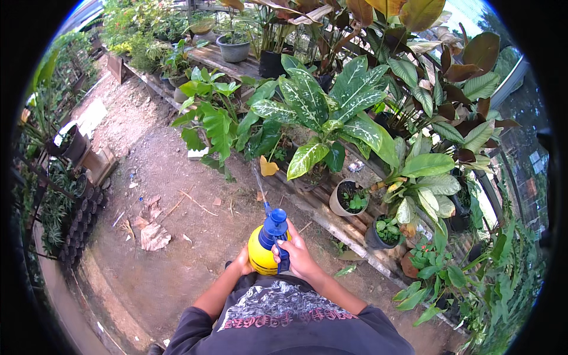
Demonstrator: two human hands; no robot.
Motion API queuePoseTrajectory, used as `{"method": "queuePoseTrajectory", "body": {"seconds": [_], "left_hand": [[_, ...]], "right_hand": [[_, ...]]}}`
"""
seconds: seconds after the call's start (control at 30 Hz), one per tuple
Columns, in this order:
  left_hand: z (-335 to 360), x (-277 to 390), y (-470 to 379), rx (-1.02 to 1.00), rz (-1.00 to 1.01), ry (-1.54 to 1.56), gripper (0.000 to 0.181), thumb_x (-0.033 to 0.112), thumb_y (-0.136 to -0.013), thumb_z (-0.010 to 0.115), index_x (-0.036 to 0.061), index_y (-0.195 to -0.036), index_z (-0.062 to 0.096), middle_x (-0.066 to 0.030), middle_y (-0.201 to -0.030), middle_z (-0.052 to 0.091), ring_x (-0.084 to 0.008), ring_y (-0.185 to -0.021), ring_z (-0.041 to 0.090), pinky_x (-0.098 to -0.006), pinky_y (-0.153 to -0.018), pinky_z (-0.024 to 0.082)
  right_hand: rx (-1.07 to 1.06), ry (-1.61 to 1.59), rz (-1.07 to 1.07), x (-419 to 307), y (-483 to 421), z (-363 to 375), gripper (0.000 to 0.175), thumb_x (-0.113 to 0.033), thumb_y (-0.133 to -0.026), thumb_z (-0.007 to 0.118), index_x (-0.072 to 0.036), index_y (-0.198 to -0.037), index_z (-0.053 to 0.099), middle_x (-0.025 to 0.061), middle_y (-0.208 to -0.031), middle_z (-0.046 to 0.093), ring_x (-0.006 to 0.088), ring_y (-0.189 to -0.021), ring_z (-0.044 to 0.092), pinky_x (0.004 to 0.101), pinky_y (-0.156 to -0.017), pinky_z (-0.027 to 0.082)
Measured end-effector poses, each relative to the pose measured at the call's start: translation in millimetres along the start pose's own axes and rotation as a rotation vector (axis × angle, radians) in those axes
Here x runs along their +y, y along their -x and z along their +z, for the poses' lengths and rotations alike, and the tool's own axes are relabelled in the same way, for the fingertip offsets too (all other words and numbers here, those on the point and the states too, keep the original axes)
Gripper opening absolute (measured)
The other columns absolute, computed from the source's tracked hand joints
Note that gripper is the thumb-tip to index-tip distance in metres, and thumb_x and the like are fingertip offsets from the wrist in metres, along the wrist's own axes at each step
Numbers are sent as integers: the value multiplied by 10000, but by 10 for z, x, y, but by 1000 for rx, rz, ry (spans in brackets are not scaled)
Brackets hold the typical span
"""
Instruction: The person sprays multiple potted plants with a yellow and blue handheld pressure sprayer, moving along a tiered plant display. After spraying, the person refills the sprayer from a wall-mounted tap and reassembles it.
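Observation:
A yellow pump sprayer bottle (262, 254) with a blue pump head, nozzle and handle stands upright close in front of my shirt. Around its blue handle my right hand (295, 253) is closed, with the thumb near the top. My left hand (244, 262) supports the yellow tank from the left side; its fingers are partly hidden. The blue nozzle points away from me, and a thin spray streak rises from it towards the leaves. Beyond it stand a speckled dieffenbachia (330, 111) and a lobed-leaf philodendron (217, 128).
A slatted wooden bench (310, 213) runs diagonally on the right, bearing a white pot (335, 202), a black pot (377, 239) and large-leaved plants. Dry leaves (155, 236) lie on the dirt ground. Stacked small black pots (82, 226) and a wooden stand (100, 164) are at left.

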State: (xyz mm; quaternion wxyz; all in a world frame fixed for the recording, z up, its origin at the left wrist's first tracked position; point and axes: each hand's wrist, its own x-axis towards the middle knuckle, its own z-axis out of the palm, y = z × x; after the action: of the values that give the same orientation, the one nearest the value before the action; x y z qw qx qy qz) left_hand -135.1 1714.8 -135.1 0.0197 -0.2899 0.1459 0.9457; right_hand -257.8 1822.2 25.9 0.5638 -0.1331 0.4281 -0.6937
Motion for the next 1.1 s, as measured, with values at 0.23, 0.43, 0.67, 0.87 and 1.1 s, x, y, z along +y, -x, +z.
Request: {"method": "queuePoseTrajectory", "body": {"seconds": [0.23, 0.43, 0.67, 0.87, 1.1], "left_hand": [[-677, 359, 306, 5, -45, -73, 540, 423, -994, 213, 88, -1306, 498, -128, -1192, 626, -305, -1098, 605, -488, -968, 457], [-739, 628, 580, 42, -173, -90, 568, 483, -980, 214, 133, -1335, 488, -118, -1229, 609, -317, -1125, 589, -527, -999, 417], [-861, 839, 548, -535, -138, 270, 611, 529, -978, 197, 121, -1342, 469, -102, -1171, 618, -272, -1052, 601, -481, -922, 474], [-658, 953, 287, -186, -144, -120, 568, 524, -976, 268, 108, -1258, 533, -96, -1066, 659, -243, -896, 659, -410, -737, 560], [-189, 910, 26, -744, -412, 243, 539, 513, -971, 312, 116, -1244, 553, -87, -1119, 653, -235, -947, 654, -390, -770, 556]], "right_hand": [[111, -56, -15, 349, -391, 624, 556, 12, -910, 426, -144, -1422, 276, 46, -794, 513, 107, -627, 519, 243, -549, 472], [154, -51, -38, 534, -500, 934, 577, 19, -918, 426, -159, -1440, 255, 51, -883, 518, 106, -669, 531, 251, -559, 481], [216, 68, -251, 702, -340, 1175, 666, -86, -977, 436, -182, -1515, 55, 69, -977, 552, 142, -808, 572, 292, -734, 508], [126, 256, -496, 765, -175, 1437, 835, -70, -972, 417, -199, -1446, -257, 141, -848, 571, 170, -641, 585, 318, -636, 526], [245, 290, -727, 567, -140, 1528, 843, -101, -953, 444, -187, -1464, -222, 103, -772, 563, 137, -555, 546, 263, -545, 485]]}}
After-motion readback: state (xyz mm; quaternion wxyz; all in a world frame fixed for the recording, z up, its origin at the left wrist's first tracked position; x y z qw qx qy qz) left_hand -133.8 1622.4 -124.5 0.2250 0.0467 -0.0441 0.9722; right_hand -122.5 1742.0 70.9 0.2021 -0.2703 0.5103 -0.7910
